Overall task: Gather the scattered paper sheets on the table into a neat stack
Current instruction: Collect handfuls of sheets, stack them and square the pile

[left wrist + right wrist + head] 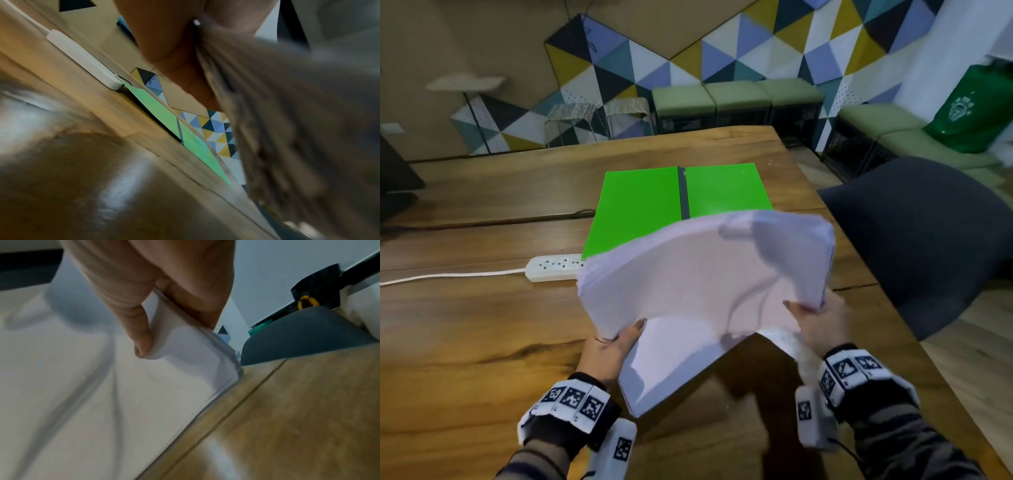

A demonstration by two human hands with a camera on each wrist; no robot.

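I watch my left hand (610,346) and right hand (820,320) each pinch a side of a thick, bowed sheaf of white paper sheets (698,287), lifted above the glossy wooden table (465,325) before a flat green folder (640,202).

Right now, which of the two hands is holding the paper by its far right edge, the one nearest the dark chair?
The right hand, pinching the paper stack beside the dark chair. The left hand grips the near left edge.
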